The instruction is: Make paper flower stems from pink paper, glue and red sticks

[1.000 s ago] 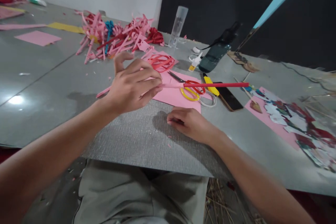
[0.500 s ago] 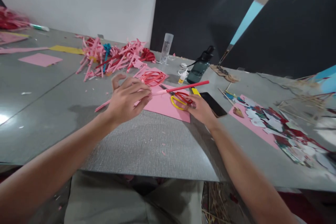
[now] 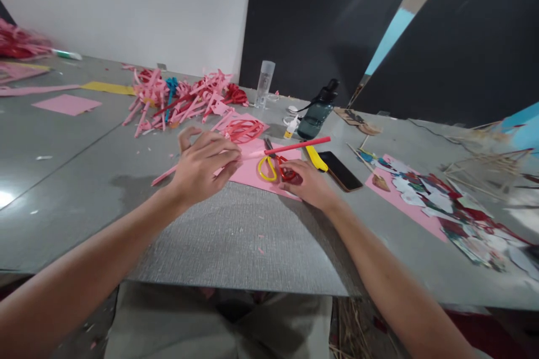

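Note:
My left hand pinches a long, thin rolled-paper stick, pink toward the hand and red toward its right end. Its other end pokes out on the left, below my wrist. With its fingers curled at the red handle loop, my right hand has hold of scissors. The yellow loop faces left, and the dark blades point away from me, partly behind the stick. Beneath both lies a pink paper sheet, with a coil of red-pink strips at its far edge.
A yellow cutter and a phone lie right of my right hand. Behind stand a small glue bottle, a dark water bottle and a clear tube. Curled paper strips heap at back left; paper scraps spread right.
The scissors have turned in my right hand, the yellow loop swinging left and the blades pointing further away. My right hand shifted slightly left, uncovering the yellow cutter. My left hand barely moved.

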Available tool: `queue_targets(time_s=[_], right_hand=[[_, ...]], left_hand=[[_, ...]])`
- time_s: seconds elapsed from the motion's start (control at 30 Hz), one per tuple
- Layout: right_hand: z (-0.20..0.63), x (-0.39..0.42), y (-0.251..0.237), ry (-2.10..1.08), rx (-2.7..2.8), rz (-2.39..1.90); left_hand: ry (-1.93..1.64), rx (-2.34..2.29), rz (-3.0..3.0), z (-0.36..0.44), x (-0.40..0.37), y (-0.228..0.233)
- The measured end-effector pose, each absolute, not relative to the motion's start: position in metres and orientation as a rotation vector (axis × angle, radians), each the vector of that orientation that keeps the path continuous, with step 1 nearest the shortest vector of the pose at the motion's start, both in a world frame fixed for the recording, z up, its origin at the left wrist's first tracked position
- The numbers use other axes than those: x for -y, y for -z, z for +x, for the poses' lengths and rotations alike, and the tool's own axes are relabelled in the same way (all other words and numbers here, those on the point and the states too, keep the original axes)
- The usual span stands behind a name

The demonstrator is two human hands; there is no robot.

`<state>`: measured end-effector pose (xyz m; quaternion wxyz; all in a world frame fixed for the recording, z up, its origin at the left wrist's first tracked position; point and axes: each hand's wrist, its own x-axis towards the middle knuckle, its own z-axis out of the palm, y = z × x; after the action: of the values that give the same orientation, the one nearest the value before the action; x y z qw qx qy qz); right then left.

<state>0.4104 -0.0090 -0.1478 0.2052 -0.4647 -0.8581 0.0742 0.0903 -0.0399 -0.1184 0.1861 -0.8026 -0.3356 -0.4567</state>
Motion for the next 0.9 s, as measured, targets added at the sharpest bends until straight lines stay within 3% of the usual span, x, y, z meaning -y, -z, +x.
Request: queue_targets(time_s=[0.57, 0.9], right_hand=[[0.409, 0.009, 0.147, -0.178, 2.18, -1.283], [0.453, -0.018, 0.155, -0.121, 1.809, -1.302]], left_hand=[[1.32, 1.001, -2.291, 0.089, 0.039, 0.119], [1.322, 0.991, -2.302, 0.088, 0.04, 0.118]])
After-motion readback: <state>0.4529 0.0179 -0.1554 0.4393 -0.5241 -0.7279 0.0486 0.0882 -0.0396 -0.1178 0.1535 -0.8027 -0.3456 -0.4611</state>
